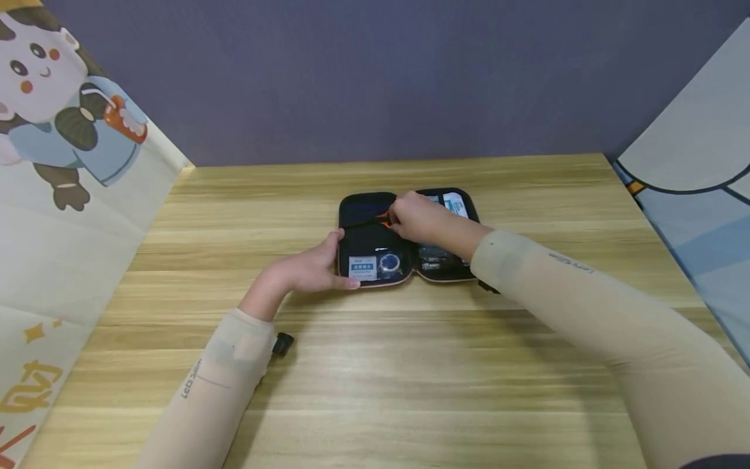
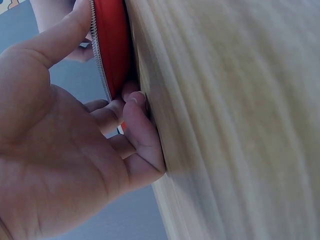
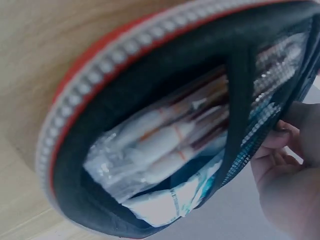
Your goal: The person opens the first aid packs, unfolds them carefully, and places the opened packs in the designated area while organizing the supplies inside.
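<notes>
A zip case (image 1: pixel 375 241) with a red shell and black lining lies unfolded on the table. My left hand (image 1: pixel 310 268) grips its left edge, the thumb on the rim and curled fingers beneath the red side (image 2: pixel 111 45). Over the middle of the case, my right hand (image 1: pixel 417 218) pinches a small orange object (image 1: pixel 383 220) by the elastic strap; my fingers hide most of it. A blue-and-white packet (image 1: pixel 363 268) and a clear-wrapped roll (image 1: pixel 389 262) sit in the left half. Wrapped swabs (image 3: pixel 165 150) and a white-and-teal packet (image 3: pixel 160 206) fill the right half.
The wood-grain table (image 1: pixel 375 391) extends around the case. A dark wall panel (image 1: pixel 398 85) stands behind it, with printed panels at left (image 1: pixel 70 228) and right (image 1: pixel 691 169). Small black parts (image 1: pixel 282 344) show at both sleeves.
</notes>
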### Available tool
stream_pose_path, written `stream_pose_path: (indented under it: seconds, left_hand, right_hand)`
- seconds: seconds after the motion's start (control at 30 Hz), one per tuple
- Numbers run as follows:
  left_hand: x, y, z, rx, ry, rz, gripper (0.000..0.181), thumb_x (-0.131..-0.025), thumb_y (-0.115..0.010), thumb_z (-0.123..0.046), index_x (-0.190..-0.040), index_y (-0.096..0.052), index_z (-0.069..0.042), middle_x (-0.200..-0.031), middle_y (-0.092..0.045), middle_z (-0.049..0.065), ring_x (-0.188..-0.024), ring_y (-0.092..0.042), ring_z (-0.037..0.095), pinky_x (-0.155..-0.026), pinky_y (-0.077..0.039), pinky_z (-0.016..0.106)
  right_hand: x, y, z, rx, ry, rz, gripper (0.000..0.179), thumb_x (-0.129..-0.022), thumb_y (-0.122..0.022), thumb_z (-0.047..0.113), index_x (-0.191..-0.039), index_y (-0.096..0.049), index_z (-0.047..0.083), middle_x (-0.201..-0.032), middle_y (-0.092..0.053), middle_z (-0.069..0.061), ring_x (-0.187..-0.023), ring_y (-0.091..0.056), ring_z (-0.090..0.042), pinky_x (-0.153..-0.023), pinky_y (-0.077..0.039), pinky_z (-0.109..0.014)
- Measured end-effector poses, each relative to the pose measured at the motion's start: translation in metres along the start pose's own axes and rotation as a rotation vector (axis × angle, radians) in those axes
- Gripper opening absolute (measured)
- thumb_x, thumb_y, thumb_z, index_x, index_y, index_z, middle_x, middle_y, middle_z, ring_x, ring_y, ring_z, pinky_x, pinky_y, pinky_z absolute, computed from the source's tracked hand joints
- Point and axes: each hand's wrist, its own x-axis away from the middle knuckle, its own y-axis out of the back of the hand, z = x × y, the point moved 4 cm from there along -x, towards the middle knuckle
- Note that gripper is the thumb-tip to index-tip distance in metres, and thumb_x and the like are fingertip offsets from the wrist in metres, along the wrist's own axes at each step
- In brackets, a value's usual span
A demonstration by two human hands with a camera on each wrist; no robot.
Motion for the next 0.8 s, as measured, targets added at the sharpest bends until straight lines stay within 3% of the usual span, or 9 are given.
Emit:
stream_pose_path:
  seconds: [0.2,0.57,0.8]
  left_hand:
    - [0.001,0.0,0.0,-0.003,-0.008,0.002,0.122,-0.096,-0.078,-0.045,-0.169,0.01,-0.004,-0.178,-0.006,0.027,-0.166,-0.012,0.039,-0.136,-0.016,0.055]
    - [0.002,-0.001,0.0,-0.012,0.006,0.009,0.121,-0.097,-0.077,-0.045,-0.169,0.012,-0.006,-0.178,-0.006,0.026,-0.166,-0.012,0.038,-0.136,-0.017,0.054]
    - [0.002,-0.001,0.001,0.004,0.01,0.01,0.121,-0.097,-0.077,-0.044,-0.169,0.012,-0.007,-0.179,-0.004,0.023,-0.167,-0.011,0.037,-0.136,-0.017,0.054]
  right_hand:
    - [-0.004,0.0,0.0,0.025,-0.028,-0.006,0.021,-0.106,-0.066,0.017,-0.114,-0.075,0.0,-0.099,-0.076,-0.014,-0.08,-0.072,-0.023,-0.074,-0.062,-0.038]
    - [-0.01,0.002,0.003,0.105,-0.02,0.032,0.034,-0.107,-0.063,0.019,-0.131,-0.064,-0.005,-0.109,-0.073,-0.021,-0.09,-0.076,-0.03,-0.078,-0.065,-0.041]
    - [-0.014,0.002,0.004,0.108,-0.028,0.031,0.03,-0.107,-0.062,0.019,-0.125,-0.066,-0.004,-0.107,-0.073,-0.021,-0.092,-0.076,-0.032,-0.079,-0.065,-0.043]
